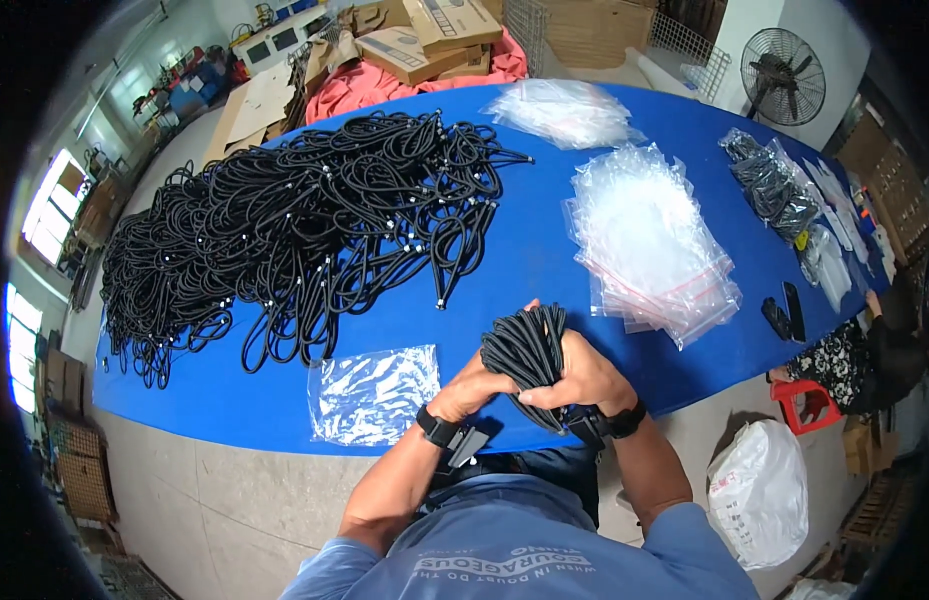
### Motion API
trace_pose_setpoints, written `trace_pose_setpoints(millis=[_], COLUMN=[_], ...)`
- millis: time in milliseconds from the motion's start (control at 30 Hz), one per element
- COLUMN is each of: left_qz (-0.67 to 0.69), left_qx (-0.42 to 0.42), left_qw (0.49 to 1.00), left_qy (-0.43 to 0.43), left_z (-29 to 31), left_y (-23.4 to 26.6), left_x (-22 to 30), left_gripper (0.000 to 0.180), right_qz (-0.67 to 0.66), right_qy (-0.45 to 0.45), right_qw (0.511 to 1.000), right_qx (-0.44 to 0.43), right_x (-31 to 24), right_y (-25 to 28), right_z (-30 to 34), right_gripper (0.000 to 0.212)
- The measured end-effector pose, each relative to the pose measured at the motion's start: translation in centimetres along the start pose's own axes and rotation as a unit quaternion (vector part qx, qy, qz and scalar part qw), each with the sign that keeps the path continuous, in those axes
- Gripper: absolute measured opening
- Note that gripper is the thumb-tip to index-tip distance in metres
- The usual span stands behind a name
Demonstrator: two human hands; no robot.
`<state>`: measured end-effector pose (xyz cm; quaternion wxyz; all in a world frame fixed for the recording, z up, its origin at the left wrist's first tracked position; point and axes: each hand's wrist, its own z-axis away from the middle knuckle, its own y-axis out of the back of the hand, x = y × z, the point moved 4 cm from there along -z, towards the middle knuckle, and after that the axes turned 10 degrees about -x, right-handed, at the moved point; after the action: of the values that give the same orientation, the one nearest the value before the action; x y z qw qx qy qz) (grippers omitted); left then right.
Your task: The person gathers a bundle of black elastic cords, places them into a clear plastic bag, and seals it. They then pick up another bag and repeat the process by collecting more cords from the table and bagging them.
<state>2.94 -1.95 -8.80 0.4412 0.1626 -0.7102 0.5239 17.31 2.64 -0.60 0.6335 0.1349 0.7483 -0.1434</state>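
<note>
Both hands grip one thick bundle of black elastic cord loops above the table's near edge. My left hand is wrapped round its left side, and my right hand closes on the right side with the thumb across the front. The cords' lower ends hang down between the wrists. Left of my left hand, a single clear plastic bag lies flat on the blue table. A big tangled heap of black cord loops with small pale metal ends spreads over the table's left half.
A stack of clear zip bags lies right of centre, with another pile of clear bags behind it. Bagged black cords and a dark phone sit farther right. A white sack and a red plastic stool stand on the floor.
</note>
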Motion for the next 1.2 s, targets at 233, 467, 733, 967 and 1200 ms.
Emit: trace_pose_setpoints(millis=[233,467,733,967,1200], left_qz=[-0.101,-0.224,-0.287,-0.135,-0.257], left_qx=[0.058,0.150,0.182,0.108,0.106], left_qw=[0.992,0.956,0.919,0.956,0.951], left_qy=[-0.042,-0.116,-0.202,-0.238,-0.135], left_z=[-0.5,-1.7,-1.9,-2.1,-1.4], left_y=[0.7,2.4,0.5,-0.3,0.1], left_x=[-1.0,-0.6,0.4,0.7,0.6], left_gripper=[0.057,0.060,0.075,0.095,0.109], right_qz=[-0.058,0.068,0.005,-0.086,-0.122], right_qy=[-0.062,0.097,0.037,0.156,0.068], right_qw=[0.996,0.967,0.961,0.936,0.967], right_qx=[-0.021,0.226,0.273,0.303,0.211], right_x=[0.5,3.0,8.7,9.4,12.0], right_y=[1.2,0.8,-0.5,-1.5,0.0], right_z=[-0.1,0.3,0.9,-0.1,0.4], right_gripper=[0.067,0.064,0.091,0.103,0.108])
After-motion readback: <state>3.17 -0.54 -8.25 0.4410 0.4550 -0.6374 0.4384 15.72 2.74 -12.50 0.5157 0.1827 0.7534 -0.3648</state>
